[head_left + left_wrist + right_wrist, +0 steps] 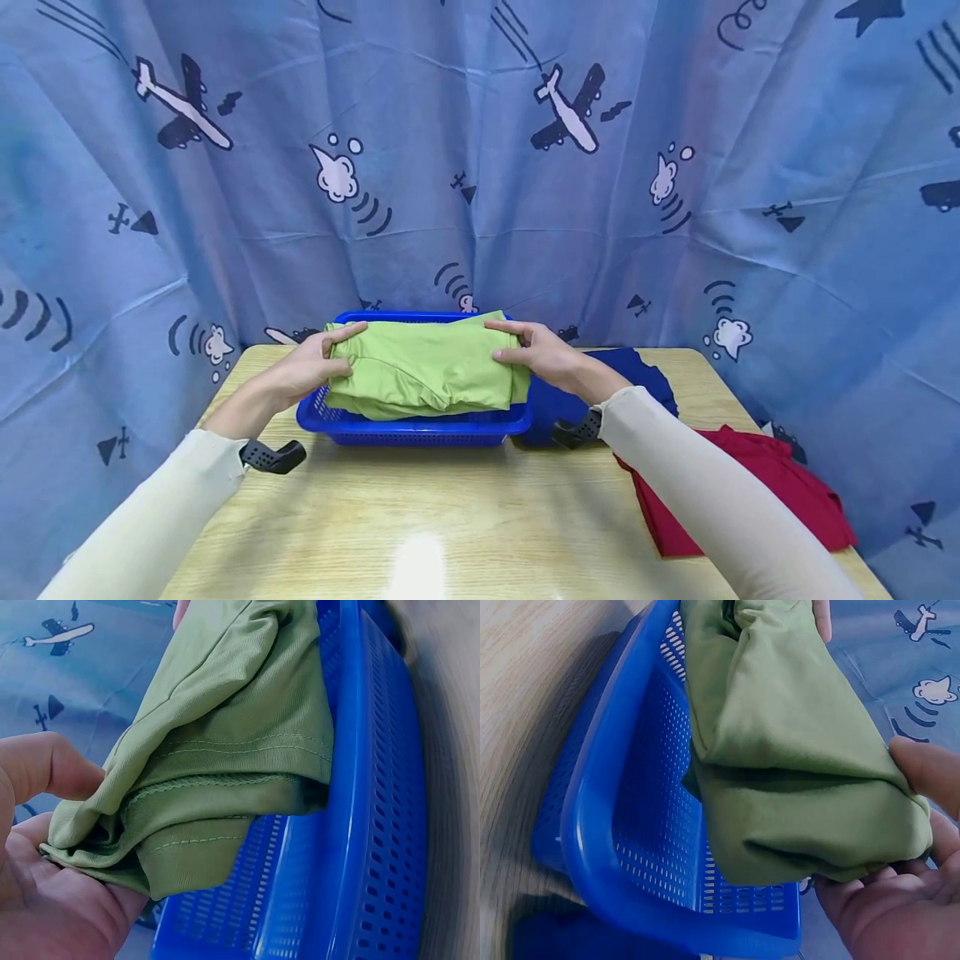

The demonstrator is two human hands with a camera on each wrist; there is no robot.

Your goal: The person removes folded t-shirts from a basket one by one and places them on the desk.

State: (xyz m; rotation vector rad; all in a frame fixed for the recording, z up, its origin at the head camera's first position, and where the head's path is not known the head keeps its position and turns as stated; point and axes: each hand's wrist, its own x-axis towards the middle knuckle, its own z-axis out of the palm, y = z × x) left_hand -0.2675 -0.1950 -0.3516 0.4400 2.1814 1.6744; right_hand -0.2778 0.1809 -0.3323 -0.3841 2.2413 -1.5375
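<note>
A folded lime-green garment (427, 367) with stitched hems is held level over a blue plastic basket (420, 433) with perforated walls. My left hand (318, 367) pinches its left end, thumb on the near side, as the left wrist view shows with the layered, stitched edges of the garment (225, 750). At the other end my right hand (543, 354) grips the rounded fold, with fingers beneath the cloth in the right wrist view. Part of the basket's perforated inside (656, 825) shows below the garment there. The cloth hides most of the basket's floor.
On the wooden table (420, 508), a dark blue cloth (630, 375) lies right of the basket, partly behind my right arm. A red garment (772, 483) lies at the right edge, partly covered by my sleeve. A blue curtain (480, 167) with airplane prints hangs behind the table.
</note>
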